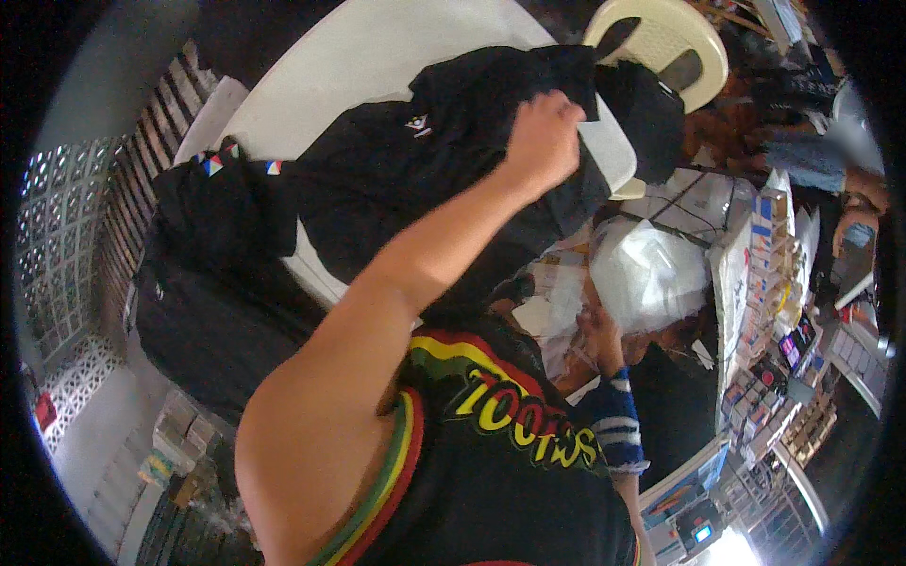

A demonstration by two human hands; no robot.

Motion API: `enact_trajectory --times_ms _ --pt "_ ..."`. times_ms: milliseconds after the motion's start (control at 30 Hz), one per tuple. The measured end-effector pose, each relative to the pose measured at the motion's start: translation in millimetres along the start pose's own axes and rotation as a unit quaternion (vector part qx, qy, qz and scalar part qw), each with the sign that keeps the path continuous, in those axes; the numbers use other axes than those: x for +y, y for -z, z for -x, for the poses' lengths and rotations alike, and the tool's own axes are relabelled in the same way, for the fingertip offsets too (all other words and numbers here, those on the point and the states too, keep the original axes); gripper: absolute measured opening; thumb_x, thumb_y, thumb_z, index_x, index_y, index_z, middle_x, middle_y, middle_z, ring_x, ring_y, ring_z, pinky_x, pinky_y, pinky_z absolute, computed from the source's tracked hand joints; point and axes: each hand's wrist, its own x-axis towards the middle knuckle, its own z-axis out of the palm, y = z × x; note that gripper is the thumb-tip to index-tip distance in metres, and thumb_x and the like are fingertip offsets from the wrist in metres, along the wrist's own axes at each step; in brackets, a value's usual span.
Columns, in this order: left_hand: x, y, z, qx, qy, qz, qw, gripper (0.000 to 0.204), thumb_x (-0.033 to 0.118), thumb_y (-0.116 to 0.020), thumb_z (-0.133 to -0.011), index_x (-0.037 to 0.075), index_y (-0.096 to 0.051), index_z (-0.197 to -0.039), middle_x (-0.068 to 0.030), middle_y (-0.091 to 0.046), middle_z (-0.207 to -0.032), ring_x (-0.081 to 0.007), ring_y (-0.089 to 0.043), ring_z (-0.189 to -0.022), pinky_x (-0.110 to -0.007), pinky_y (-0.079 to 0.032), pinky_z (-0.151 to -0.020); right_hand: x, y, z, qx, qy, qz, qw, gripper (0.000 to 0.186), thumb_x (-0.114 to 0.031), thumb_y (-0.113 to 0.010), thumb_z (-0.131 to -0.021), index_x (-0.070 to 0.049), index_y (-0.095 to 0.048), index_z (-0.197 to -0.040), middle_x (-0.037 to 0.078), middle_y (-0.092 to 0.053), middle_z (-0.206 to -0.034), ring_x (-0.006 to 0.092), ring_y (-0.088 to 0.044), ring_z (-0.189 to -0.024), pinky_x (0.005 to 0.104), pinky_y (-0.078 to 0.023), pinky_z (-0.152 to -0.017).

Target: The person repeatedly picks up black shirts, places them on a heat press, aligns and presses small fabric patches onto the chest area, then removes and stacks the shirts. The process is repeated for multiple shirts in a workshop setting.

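A black shirt with a small light emblem lies spread over a white table. Across it reaches my left arm. My left hand is closed at the shirt's right part, its fingers curled onto the dark cloth. Low on the right, my right hand grips a clear plastic bag beside the table; its fingers are partly hidden by the plastic. A blue and white striped wristband circles my right forearm.
More black garments hang over the table's left end. A cream plastic chair with dark cloth stands beyond its right end. Shelves of small boxes line the right side. Another person's arm shows at far right.
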Motion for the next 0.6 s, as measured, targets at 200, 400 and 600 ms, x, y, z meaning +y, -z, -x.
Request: enact_trajectory --times_ms 200,400,600 --pt "-4 -30 37 0.002 -0.004 -0.061 0.998 0.04 0.018 -0.074 -0.086 0.009 -0.067 -0.124 -0.015 -0.056 -0.132 -0.0377 -0.05 -0.13 -0.06 -0.036 -0.111 134 -80 72 -0.082 0.027 0.108 0.99 0.033 -0.029 -0.068 -0.098 -0.002 -0.073 -0.117 0.018 -0.076 -0.104 0.0346 -0.072 -0.091 0.044 -0.055 -0.082" --pt "-32 -32 43 -0.062 0.021 -0.11 0.992 0.068 0.036 -0.07 -0.096 0.01 -0.048 -0.154 -0.0216 -0.036 -0.163 -0.0457 -0.025 -0.156 -0.069 -0.015 -0.125 194 -69 100 -0.15 -0.041 0.192 0.969 0.035 -0.031 -0.062 -0.1 0.0 -0.074 -0.113 0.023 -0.074 -0.102 0.0393 -0.071 -0.094 0.0458 -0.055 -0.082" --pt "-41 26 85 0.089 0.026 -0.098 0.991 0.047 0.021 -0.073 -0.085 0.01 -0.065 -0.13 -0.0115 -0.065 -0.123 -0.0347 -0.059 -0.121 -0.056 -0.04 -0.104 104 -48 49 0.028 -0.101 -0.076 0.992 0.03 -0.019 -0.071 -0.097 0.0 -0.072 -0.12 0.021 -0.075 -0.112 0.0319 -0.073 -0.101 0.041 -0.056 -0.088"
